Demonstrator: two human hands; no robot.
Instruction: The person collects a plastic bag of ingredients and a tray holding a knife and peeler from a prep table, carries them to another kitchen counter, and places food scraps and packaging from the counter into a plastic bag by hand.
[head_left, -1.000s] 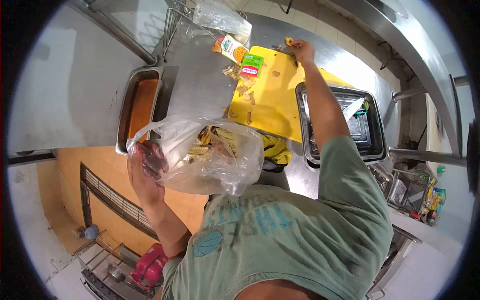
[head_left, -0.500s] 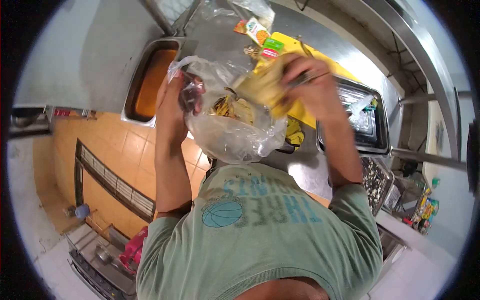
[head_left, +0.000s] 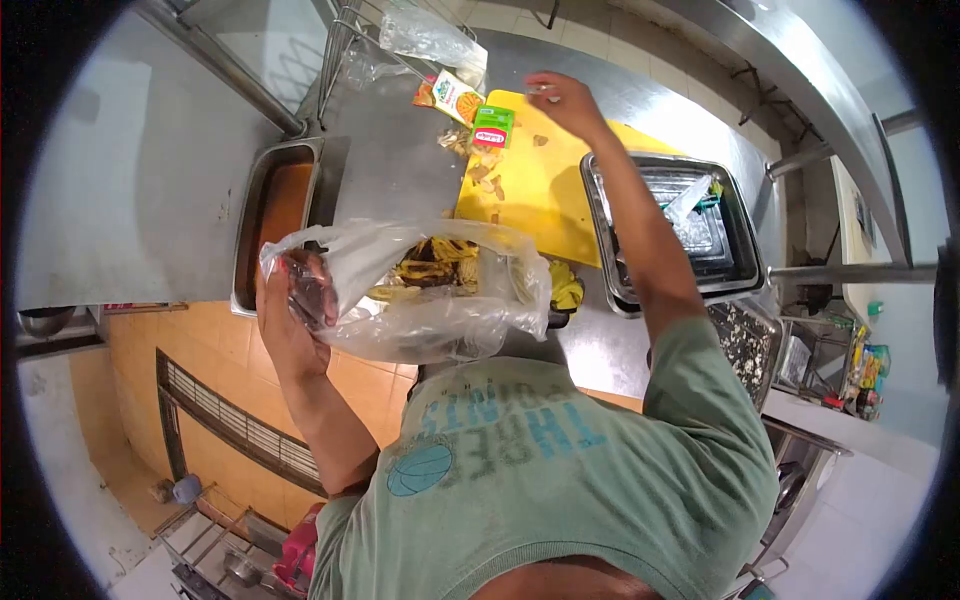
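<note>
Left hand (head_left: 293,318), centre-left, clamps clear, wide-mouthed plastic bag (head_left: 430,343): likely limp, best held by rim. Right hand (head_left: 566,103), upper centre: grip unclear.

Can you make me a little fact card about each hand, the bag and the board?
Left hand: holds the edge of a clear plastic bag
Right hand: at the far side of the yellow board; grip unclear
In bag: yellow-and-dark peel-like scraps
On board: brown bits, green packet
Right of board: dark tray
</note>
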